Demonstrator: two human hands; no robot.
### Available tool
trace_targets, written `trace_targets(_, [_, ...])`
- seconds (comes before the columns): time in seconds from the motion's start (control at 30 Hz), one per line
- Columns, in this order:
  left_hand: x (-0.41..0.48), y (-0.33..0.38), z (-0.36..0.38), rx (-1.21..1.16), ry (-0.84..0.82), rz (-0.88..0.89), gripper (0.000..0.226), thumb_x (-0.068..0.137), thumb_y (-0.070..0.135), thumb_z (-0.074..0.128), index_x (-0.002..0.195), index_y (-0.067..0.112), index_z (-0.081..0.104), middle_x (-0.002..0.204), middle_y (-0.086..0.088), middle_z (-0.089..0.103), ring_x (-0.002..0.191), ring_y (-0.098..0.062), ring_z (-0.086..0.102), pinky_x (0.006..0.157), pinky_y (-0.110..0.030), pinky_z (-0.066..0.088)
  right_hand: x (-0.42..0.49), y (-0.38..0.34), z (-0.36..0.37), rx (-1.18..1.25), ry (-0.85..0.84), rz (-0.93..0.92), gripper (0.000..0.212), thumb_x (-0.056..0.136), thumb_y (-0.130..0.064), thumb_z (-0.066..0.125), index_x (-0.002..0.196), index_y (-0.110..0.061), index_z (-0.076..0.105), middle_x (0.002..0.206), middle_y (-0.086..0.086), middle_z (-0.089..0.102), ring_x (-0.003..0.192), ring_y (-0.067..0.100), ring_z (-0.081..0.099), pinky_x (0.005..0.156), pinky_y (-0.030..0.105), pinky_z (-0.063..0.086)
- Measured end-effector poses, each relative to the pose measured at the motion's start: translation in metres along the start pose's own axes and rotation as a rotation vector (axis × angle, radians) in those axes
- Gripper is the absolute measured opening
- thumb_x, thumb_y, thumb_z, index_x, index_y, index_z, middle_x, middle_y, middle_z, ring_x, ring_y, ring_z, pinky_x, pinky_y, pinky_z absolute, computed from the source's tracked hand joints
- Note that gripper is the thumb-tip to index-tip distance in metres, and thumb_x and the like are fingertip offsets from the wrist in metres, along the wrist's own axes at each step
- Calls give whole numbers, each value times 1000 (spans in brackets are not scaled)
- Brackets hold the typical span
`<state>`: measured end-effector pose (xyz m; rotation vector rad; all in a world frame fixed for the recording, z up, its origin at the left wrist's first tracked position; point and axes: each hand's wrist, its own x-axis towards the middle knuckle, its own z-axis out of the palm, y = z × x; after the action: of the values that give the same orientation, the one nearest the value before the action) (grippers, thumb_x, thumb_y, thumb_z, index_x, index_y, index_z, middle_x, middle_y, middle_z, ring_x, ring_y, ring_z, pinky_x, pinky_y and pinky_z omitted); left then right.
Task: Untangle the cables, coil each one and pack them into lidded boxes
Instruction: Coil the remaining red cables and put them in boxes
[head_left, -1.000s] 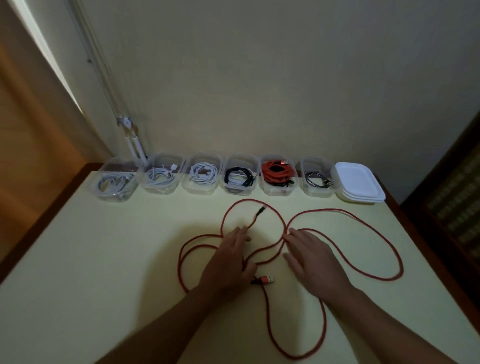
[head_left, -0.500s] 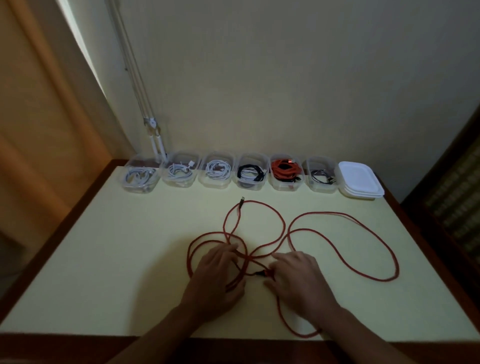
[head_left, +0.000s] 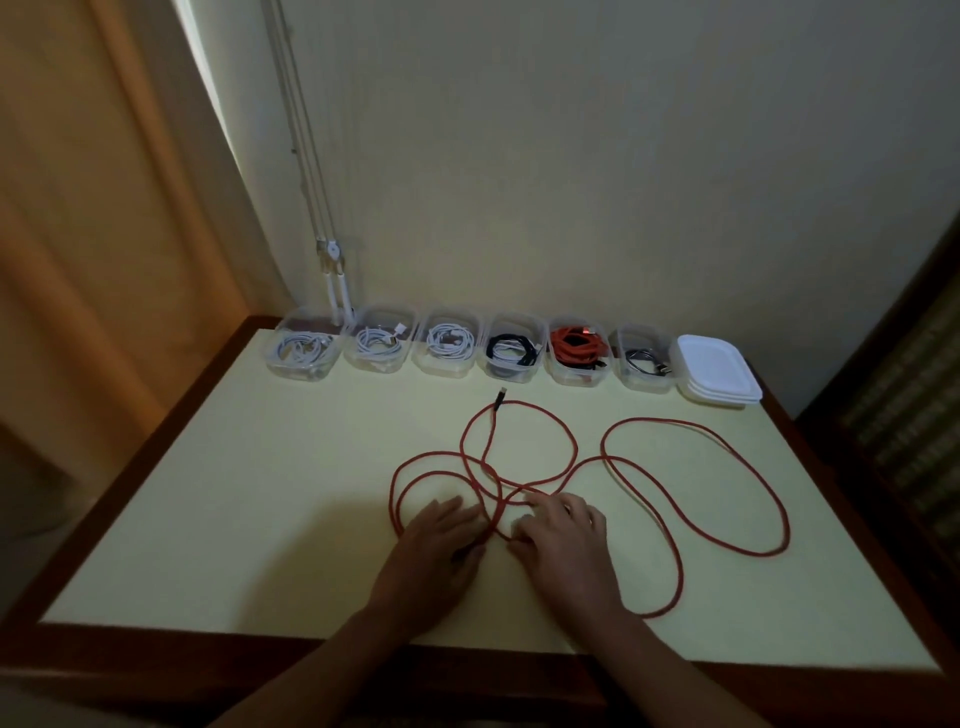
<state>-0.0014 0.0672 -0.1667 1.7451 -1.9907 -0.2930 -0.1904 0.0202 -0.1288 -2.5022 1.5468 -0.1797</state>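
Observation:
A long red braided cable (head_left: 696, 525) lies in loose overlapping loops on the pale yellow table (head_left: 234, 493). Its dark plug end (head_left: 500, 401) points at the boxes. My left hand (head_left: 439, 551) lies flat over the left loops, thumb against strands where they cross; whether it grips is hidden. My right hand (head_left: 563, 540) sits just right of that crossing, fingertips curled onto the cable. Several clear open boxes (head_left: 304, 345) line the far edge, each with a coiled cable: white ones, a black one (head_left: 511, 351), a red one (head_left: 576, 348).
A stack of white lids (head_left: 719, 374) sits at the right end of the box row. A curtain (head_left: 104, 208) hangs at left with white cords (head_left: 335, 280) down the wall. The table's brown wooden rim (head_left: 156, 639) runs along the near edge.
Both hands have drawn back toward the near edge and closer together, dragging the loops inward. The plug end has swung to point at the boxes, and the view has tilted up.

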Motion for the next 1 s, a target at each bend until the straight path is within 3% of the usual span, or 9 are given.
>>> trace_targets(0.13, [9,16,-10,-95,-13,-218,43,97,54,47,131,33,62,140,19,54,136,-5,41,111,-25,31,2,-12,-4,97,82,27,25,102,-45,47,112,-36,68,147,-15,43,139,13,26,113,37,20])
trace_targets(0.2, [17,32,-22,-266,47,-367,45,92,60,52,125,31,63,114,12,72,107,-7,64,91,-24,48,1,-18,-11,182,161,33,26,101,-46,49,114,-35,69,140,-14,47,133,13,31,107,34,23])
trace_targets(0.33, [30,68,-57,-679,205,-490,40,90,31,71,122,22,49,77,-1,73,68,-4,68,59,-15,50,-6,-34,-39,264,261,-16,24,97,-47,57,113,-36,71,130,-21,47,125,6,33,93,27,24])
trace_targets(0.47, [34,96,-108,-846,210,-420,32,94,15,68,117,24,48,91,-2,76,73,-4,73,61,-17,55,-23,-38,-70,516,398,-53,7,92,-36,70,96,-37,75,115,-25,52,113,-3,42,87,17,33])
trace_targets(0.6, [23,124,-157,-846,120,-265,12,94,14,68,103,12,60,89,-3,78,74,-19,75,69,-37,62,-38,-35,-116,643,563,-32,30,101,-12,54,118,-34,66,117,-16,59,114,1,51,93,25,44])
trace_targets(0.7, [7,149,-189,-888,75,-185,10,95,15,66,99,7,62,89,-4,78,66,-24,72,59,-33,57,-48,-41,-153,531,503,-136,40,106,-18,48,142,-34,55,137,-17,48,128,0,40,102,16,31])
trace_targets(0.77, [-5,167,-207,-902,96,-146,14,97,19,64,99,6,62,89,-4,77,50,-18,59,49,-25,45,-59,-48,-174,533,455,-192,31,106,-24,49,132,-33,63,136,-17,52,128,0,43,102,18,33])
trace_targets(0.87, [-22,188,-228,-987,139,-166,21,99,25,60,100,4,63,85,-4,76,40,-13,36,38,-19,29,-90,-63,-204,718,313,-190,24,106,-28,50,93,-24,69,96,-15,71,95,-2,63,80,20,45])
trace_targets(1.0, [-41,214,-262,-1442,28,-240,20,104,17,46,103,4,61,60,-2,45,36,-7,22,36,-18,14,-126,-81,-243,800,344,-189,30,105,-32,49,82,-21,64,63,-3,58,61,10,53,60,27,38])
